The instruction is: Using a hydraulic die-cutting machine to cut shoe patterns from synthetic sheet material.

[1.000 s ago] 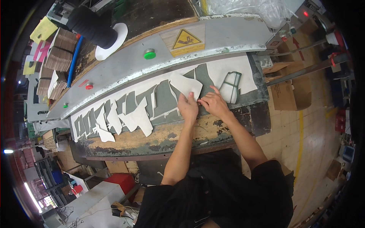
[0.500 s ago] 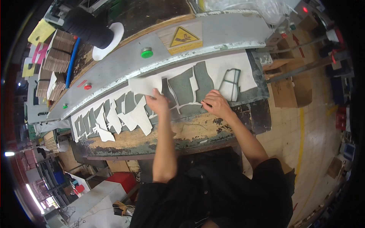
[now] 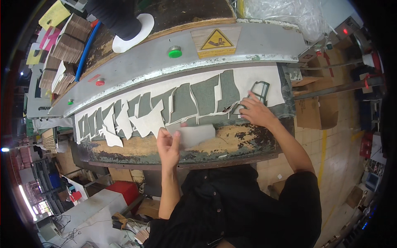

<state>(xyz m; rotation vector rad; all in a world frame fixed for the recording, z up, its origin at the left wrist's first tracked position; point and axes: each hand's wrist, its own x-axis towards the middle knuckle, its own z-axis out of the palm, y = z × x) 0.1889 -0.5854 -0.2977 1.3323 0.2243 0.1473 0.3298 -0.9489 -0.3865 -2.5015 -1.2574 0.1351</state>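
My left hand (image 3: 168,145) is closed on the edge of a pale cut-out piece (image 3: 197,136), blurred, over the worn table edge. My right hand (image 3: 257,111) is at the lower part of a metal-framed cutting die (image 3: 259,97), its fingers bent over the frame; the fingertips are partly hidden. The die rests on a white sheet (image 3: 271,76). Left of it, the sheet is cut into gaps that show a grey-green surface (image 3: 206,99). Several loose white pieces (image 3: 149,120) lie along the sheet's near edge. A small dark item (image 3: 227,109) lies left of my right fingers.
A grey machine beam (image 3: 144,64) with a green button (image 3: 175,51) and a yellow warning sign (image 3: 217,40) runs behind the sheet. A black thread cone (image 3: 115,18) and stacked brown card (image 3: 72,37) stand back left. A cardboard box (image 3: 316,111) sits at right.
My left hand has drawn the pale piece toward me, off the sheet. My right hand has moved right, from the sheet's cut edge to the die. The view has shifted slightly.
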